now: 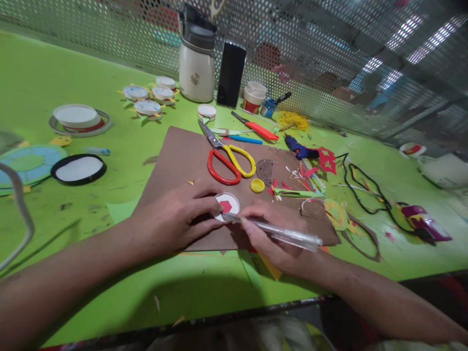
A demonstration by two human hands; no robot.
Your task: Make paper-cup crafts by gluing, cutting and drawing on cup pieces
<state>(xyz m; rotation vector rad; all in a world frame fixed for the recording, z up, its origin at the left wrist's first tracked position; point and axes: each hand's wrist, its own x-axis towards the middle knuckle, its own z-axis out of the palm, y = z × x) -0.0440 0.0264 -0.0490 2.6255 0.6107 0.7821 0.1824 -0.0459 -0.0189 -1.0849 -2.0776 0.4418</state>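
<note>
A: What was nearest to the camera?

B: The two forearms, coming in over the green table [204, 287]. The left hand [175, 217] lay flat on the brown card [175, 161], with fingers pressed on the edge of a small white disc [227, 206] to keep it in place.

A: And the other hand?

B: The right hand [272, 234] pinched a clear pen [281, 234] between thumb and fingers, closed around it. The tip of the pen touched the disc at its lower rim. The disc lay on the card between the two hands, and it had a red shape [225, 206] in its middle.

A: What was behind the hands?

B: Just beyond the disc lay a yellow cap [257, 185], and the scissors [224, 158] with one red and one yellow handle — the blades pointed away. To the right were paper scraps [298, 183], a blue glue gun [298, 147] and a black cable [360, 187].

A: On the left side?

B: A black-rimmed white oval [78, 169], and further a white lid [76, 117] on a ring.

A: And the far end?

B: Four small decorated discs [149, 97], a white bottle [196, 61], a black phone [231, 73] standing up and a paint pot [254, 96] — all near the metal mesh [329, 73].
</note>
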